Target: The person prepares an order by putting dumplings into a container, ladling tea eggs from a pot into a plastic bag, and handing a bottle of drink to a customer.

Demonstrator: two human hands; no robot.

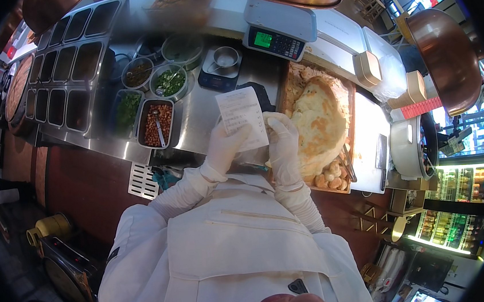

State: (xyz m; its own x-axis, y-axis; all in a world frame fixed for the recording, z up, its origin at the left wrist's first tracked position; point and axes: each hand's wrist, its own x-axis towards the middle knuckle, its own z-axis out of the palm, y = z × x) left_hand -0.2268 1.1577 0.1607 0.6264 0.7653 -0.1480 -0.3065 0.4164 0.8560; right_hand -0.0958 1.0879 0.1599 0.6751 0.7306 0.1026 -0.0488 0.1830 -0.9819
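Note:
My left hand (pixel 224 146), in a white glove, holds a printed paper receipt (pixel 242 118) upright before my chest, thumb across its front. Just right of the paper, my right hand (pixel 283 141), gloved too, has its fingers bent around something partly hidden, which I cannot make out. Beside it a large browned flatbread (pixel 319 122) lies on a wooden tray (pixel 353 119), with small round browned pieces (pixel 332 176) at the near end. Beyond the receipt stands a small scale (pixel 219 76) with a metal bowl (pixel 225 57) on it.
Chopped green onions (pixel 171 81) and a metal tub of diced reddish food (pixel 155 126) stand left of the scale. Empty-looking metal pans (pixel 87 61) fill the far left. A price scale (pixel 279 35) is at the back. A knife (pixel 381 156) lies on a white board (pixel 364 144); copper lamps (pixel 445 55) hang above.

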